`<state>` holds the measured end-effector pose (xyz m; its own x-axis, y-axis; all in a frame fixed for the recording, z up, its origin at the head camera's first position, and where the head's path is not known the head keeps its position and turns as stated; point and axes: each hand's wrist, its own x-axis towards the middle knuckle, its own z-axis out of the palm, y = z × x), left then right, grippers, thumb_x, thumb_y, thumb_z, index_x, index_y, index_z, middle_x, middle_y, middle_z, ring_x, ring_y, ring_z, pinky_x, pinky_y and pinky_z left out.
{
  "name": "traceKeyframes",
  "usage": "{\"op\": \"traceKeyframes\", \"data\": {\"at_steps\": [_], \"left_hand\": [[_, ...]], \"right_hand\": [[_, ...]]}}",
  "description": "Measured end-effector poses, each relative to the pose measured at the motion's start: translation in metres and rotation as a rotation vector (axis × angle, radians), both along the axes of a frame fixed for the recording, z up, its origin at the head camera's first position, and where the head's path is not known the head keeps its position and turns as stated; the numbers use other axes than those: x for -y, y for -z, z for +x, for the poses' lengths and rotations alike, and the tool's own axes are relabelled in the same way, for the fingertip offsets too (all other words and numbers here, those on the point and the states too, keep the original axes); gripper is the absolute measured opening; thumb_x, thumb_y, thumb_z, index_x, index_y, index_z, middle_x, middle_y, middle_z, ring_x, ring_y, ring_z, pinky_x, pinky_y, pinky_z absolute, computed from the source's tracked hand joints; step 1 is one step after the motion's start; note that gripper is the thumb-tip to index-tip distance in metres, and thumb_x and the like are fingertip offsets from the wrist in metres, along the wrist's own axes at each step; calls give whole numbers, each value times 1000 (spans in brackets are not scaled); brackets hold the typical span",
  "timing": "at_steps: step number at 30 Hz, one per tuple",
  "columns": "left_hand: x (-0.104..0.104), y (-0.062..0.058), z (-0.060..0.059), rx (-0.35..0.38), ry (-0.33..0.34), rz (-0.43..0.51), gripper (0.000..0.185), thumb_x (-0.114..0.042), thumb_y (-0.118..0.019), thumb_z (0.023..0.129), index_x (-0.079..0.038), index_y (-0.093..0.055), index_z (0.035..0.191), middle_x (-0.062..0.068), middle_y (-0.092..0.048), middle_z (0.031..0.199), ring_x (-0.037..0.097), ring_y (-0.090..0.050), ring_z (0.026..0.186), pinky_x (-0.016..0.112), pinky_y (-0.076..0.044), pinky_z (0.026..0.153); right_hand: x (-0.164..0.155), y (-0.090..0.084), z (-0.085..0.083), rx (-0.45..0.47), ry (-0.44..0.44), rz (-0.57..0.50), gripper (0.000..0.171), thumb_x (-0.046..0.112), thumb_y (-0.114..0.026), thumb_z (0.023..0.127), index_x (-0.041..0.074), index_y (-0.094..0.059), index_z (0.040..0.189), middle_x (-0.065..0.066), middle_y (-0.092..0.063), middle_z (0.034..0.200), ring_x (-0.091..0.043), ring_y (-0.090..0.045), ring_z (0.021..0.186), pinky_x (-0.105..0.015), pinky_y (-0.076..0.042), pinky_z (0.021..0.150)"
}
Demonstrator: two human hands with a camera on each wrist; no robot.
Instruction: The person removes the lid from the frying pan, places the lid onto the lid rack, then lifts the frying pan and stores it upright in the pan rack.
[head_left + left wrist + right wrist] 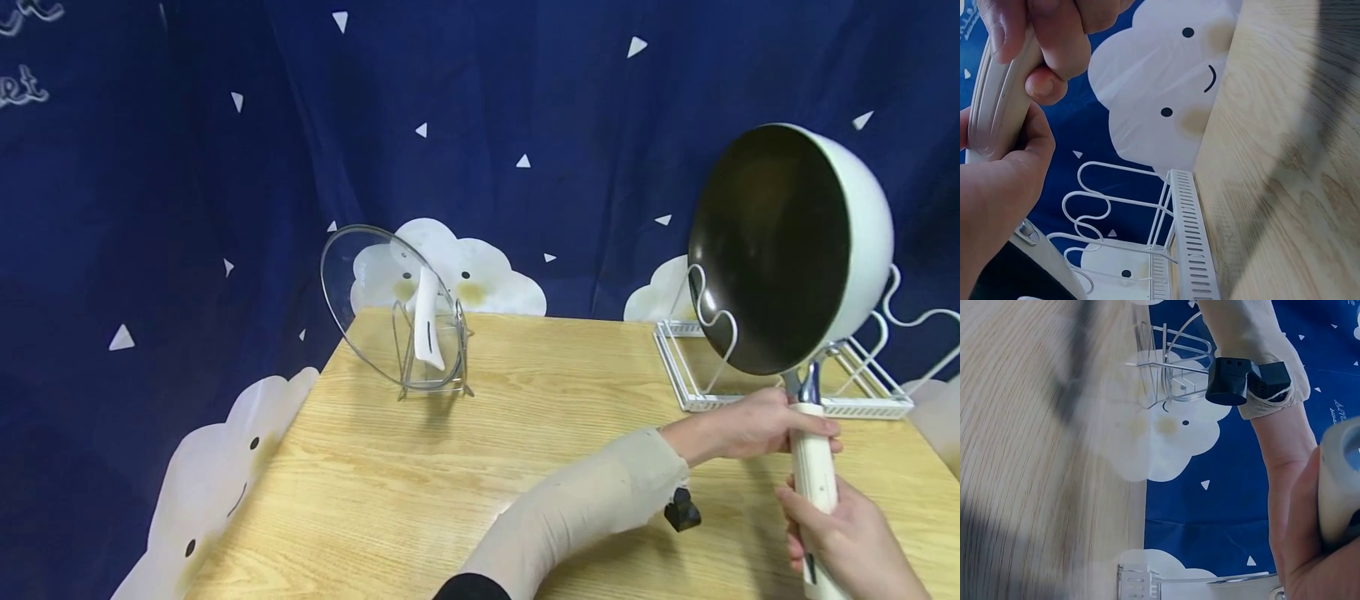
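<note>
Staged tabletop set: cloud backdrop (465, 275)

On the counter (465, 467) you've got a lid (382, 304) standing upright in a small rack (435, 367), far-left side near the back edge. Wire rack (787, 379) sits at the far right, also by the back edge, w/ the backdrop (225, 167) behind both. Pan (787, 250) is tilted on edge above the wire rack, handle (813, 467) pointing toward you. Your left hand (757, 425) is on the handle's upper end, right hand (855, 542) on the lower end, nearer you.
</note>
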<state>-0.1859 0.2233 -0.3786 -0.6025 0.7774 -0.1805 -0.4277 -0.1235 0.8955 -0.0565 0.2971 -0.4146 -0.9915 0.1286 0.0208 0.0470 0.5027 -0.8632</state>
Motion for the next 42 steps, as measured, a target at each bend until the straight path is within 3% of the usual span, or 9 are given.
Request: {"op": "traceKeyframes", "data": {"at_steps": [6, 9, 11, 17, 21, 25, 32, 37, 42], "left_hand": [[4, 7, -2, 38, 6, 11, 28, 9, -47, 93, -7, -50, 70, 5, -56, 67, 24, -63, 76, 20, -47, 56], [7, 10, -3, 46, 18, 16, 28, 8, -47, 94, -8, -51, 70, 3, -56, 66, 13, -57, 68, 19, -46, 55], [9, 12, -4, 46, 18, 7, 28, 7, -47, 94, -8, -51, 71, 3, -56, 67, 24, -64, 80, 19, -46, 56], [12, 18, -8, 59, 21, -5, 29, 6, -47, 94, -8, -52, 70, 8, -58, 69, 18, -61, 77, 20, -46, 57], [13, 20, -10, 66, 7, -18, 28, 6, -48, 94, -7, -53, 69, 34, -60, 95, 13, -60, 71, 21, -46, 58], [15, 23, -13, 69, 0, -37, 27, 5, -49, 94, -7, -53, 70, 39, -50, 117, 12, -59, 69, 21, -46, 59], [17, 29, -19, 97, -12, -54, 26, 3, -50, 94, -6, -54, 70, 23, -63, 81, 17, -61, 74, 23, -48, 63], [17, 33, -22, 108, -13, -70, 25, 2, -50, 95, -5, -54, 72, 8, -60, 70, 28, -63, 98, 22, -48, 64], [20, 36, -26, 106, 12, -54, 14, 2, -48, 95, 10, -54, 85, 5, -57, 69, 18, -60, 74, 21, -45, 59]], "right_hand": [[5, 2, -4, 48, -7, -27, 14, 13, -49, 99, 1, -43, 95, -9, -52, 54, -23, -54, 42, -35, -47, 40], [8, 3, -5, 65, 0, -42, 16, 14, -49, 99, 0, -42, 94, -9, -52, 55, -23, -54, 42, -36, -47, 40], [9, 4, -5, 76, 3, -60, 16, 14, -49, 99, 0, -42, 95, -9, -52, 56, -23, -54, 43, -37, -48, 40], [14, 6, -8, 72, -6, -73, 17, 14, -47, 100, -2, -42, 95, -9, -50, 57, -23, -53, 43, -37, -48, 40], [16, 7, -9, 61, -2, -81, 19, 14, -47, 100, -3, -43, 93, -8, -50, 56, -22, -53, 42, -37, -48, 39], [19, 7, -12, 74, -1, -113, 21, 15, -45, 101, -3, -43, 92, -8, -50, 57, -20, -53, 43, -37, -49, 40], [25, 5, -17, 83, -4, -113, 24, 17, -44, 101, -4, -43, 90, -8, -50, 56, -19, -53, 43, -37, -49, 41], [29, 6, -20, 86, 8, -158, 24, 16, -45, 100, -3, -43, 86, -6, -50, 56, -17, -52, 43, -36, -49, 40], [34, 7, -24, 102, 34, -190, 25, 16, -46, 100, -2, -45, 83, -6, -51, 58, -16, -53, 44, -35, -50, 41]]}}
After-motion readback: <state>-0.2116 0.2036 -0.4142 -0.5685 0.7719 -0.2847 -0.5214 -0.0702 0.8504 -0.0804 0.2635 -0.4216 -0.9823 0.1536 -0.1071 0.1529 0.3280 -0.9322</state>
